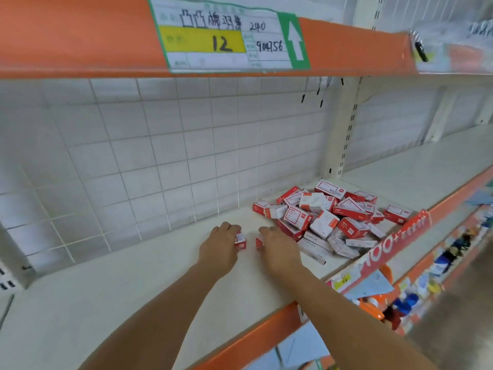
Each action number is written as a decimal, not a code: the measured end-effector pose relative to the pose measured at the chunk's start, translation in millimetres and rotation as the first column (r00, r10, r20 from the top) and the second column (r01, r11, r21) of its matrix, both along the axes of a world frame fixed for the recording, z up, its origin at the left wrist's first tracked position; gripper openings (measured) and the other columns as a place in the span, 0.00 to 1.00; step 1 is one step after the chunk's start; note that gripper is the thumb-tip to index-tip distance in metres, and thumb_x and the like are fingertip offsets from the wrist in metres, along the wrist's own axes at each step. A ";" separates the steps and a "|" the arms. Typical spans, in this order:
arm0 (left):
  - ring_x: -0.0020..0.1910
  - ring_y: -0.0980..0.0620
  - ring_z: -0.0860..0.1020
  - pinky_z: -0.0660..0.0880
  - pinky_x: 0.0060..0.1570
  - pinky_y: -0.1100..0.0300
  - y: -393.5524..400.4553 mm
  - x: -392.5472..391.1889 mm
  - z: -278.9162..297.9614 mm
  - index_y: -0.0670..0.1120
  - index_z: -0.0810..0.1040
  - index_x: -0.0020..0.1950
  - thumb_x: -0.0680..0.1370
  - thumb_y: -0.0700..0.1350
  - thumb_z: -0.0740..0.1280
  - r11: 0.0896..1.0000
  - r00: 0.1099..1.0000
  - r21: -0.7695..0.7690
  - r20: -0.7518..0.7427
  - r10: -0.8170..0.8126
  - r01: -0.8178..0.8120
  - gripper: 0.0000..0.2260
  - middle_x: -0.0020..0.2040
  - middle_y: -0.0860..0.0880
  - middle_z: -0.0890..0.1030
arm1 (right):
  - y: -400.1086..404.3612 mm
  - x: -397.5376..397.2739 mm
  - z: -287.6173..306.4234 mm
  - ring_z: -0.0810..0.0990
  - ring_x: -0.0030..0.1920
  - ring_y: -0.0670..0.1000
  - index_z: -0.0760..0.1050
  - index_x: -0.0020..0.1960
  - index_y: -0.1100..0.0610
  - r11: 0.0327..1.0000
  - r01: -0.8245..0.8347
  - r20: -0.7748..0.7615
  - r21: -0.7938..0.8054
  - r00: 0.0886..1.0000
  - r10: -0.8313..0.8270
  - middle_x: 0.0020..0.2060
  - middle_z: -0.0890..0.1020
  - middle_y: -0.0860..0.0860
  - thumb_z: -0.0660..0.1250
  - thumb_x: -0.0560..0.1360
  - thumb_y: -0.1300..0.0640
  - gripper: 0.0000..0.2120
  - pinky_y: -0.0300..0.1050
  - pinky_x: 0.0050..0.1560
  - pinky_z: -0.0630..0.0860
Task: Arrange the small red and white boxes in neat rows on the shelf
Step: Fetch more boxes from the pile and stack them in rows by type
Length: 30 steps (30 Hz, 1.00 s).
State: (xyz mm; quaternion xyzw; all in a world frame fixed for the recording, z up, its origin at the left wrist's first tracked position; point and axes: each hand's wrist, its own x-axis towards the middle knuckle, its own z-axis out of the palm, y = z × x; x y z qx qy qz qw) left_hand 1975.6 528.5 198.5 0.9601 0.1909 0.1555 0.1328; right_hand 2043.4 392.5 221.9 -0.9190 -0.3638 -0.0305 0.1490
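Gripping 1 small red and white cardboard box each (241, 240) (259, 243), left hand (219, 249) and right hand (280, 249) rest on the cream metal shelf (133, 289) beside the heap of boxes (330, 217).

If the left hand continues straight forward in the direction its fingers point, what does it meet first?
Probably the white wire-grid back panel. The left hand, holding a small box, points toward it across bare shelf; depth is uncertain.

Red and white boxes (330, 217), cream shelf (133, 289), orange shelf edge (240, 340)
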 end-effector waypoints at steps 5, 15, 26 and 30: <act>0.63 0.52 0.67 0.71 0.52 0.56 -10.9 -51.1 8.9 0.51 0.67 0.70 0.79 0.47 0.63 0.991 0.991 -0.004 0.009 0.134 -0.134 0.20 0.65 0.53 0.69 | -4.2 -27.2 1.8 0.75 0.60 0.56 0.68 0.67 0.57 0.985 -0.165 -0.006 0.047 0.986 0.166 0.63 0.73 0.54 0.57 0.79 0.59 0.17 0.48 0.56 0.73; 0.63 0.50 0.68 0.72 0.53 0.53 -30.0 -195.9 25.3 0.51 0.66 0.71 0.79 0.48 0.62 0.888 0.889 0.032 -0.010 0.459 -0.458 0.19 0.65 0.52 0.69 | 13.8 -115.7 2.6 0.73 0.61 0.56 0.65 0.70 0.56 0.881 -0.464 -0.019 0.085 0.884 0.467 0.65 0.72 0.53 0.59 0.79 0.58 0.19 0.47 0.56 0.71; 0.64 0.51 0.67 0.73 0.55 0.52 -31.8 -375.9 33.5 0.51 0.66 0.71 0.79 0.46 0.63 0.706 0.705 -0.009 0.044 0.708 -0.708 0.21 0.65 0.52 0.69 | 66.4 -275.5 14.8 0.76 0.54 0.56 0.68 0.63 0.56 0.710 -0.697 0.061 0.099 0.717 0.695 0.56 0.74 0.53 0.60 0.78 0.56 0.14 0.44 0.42 0.67; 0.64 0.50 0.67 0.71 0.54 0.53 -29.8 -455.0 30.6 0.51 0.65 0.72 0.79 0.48 0.63 0.654 0.654 0.005 0.029 0.756 -0.756 0.21 0.65 0.52 0.69 | 84.7 -347.8 13.1 0.76 0.55 0.55 0.69 0.63 0.55 0.655 -0.747 0.070 0.112 0.664 0.745 0.57 0.74 0.53 0.60 0.78 0.58 0.15 0.43 0.43 0.66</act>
